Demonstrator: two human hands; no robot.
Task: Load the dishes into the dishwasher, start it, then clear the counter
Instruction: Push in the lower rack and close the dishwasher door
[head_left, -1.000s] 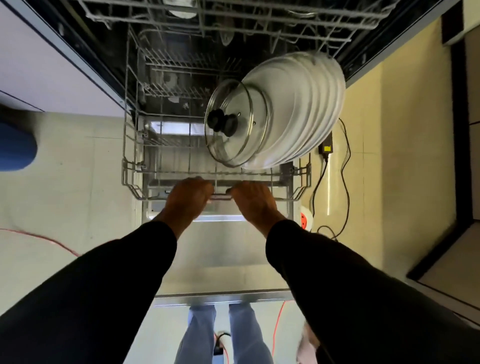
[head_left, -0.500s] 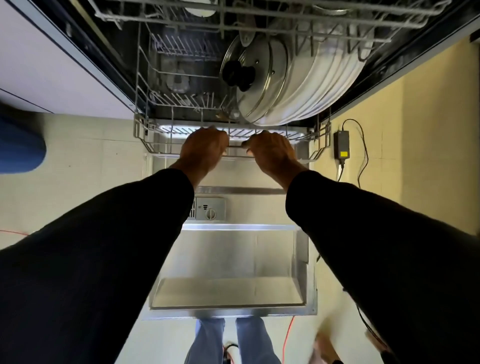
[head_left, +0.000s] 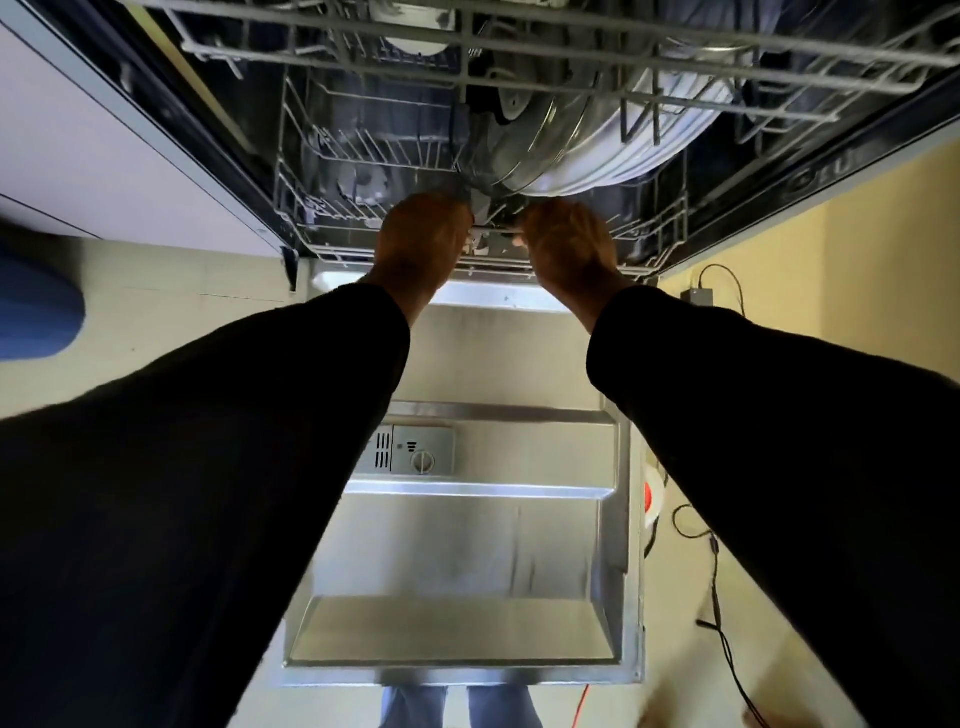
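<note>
Left hand (head_left: 423, 236): back turned to the camera, fingers curled over the front wire of the lower rack (head_left: 311, 234), left of its middle; grasping that wire, fingertips hidden behind the knuckles.
Right hand (head_left: 569, 244): just beside the left, with a narrow gap between; fingers likewise curled over the same front wire, thumb tip showing on the inner side; grasping the rack.
Lower rack: grey wire, pushed inside the dishwasher tub (head_left: 363, 119), front edge at the mouth of the opening, above the hinge end of the door.
Plates (head_left: 618, 161): white, a row standing on edge in the right half of the lower rack, partly screened by the upper rack.
Glass lid (head_left: 530, 140): metal-rimmed, standing on edge against the left end of the plates, just beyond the hands; knob mostly hidden.
Upper rack (head_left: 571, 54): wire, across the top of the view, over the plates; contents blurred.
Door (head_left: 467, 545): steel inner face, folded down flat toward the person.
Detergent dispenser (head_left: 415, 449): set in the door, left of centre, round dial at its lower right.
Sleeves (head_left: 208, 493): black, covering both arms to the wrist.
Floor (head_left: 779, 244): pale yellow; black power adapter (head_left: 693, 297) and thin black cable (head_left: 719, 597) to the right of the door, orange cable (head_left: 581, 706) near the door's free edge.
Blue object (head_left: 36, 306): rounded, at the far left edge; cannot tell what.
</note>
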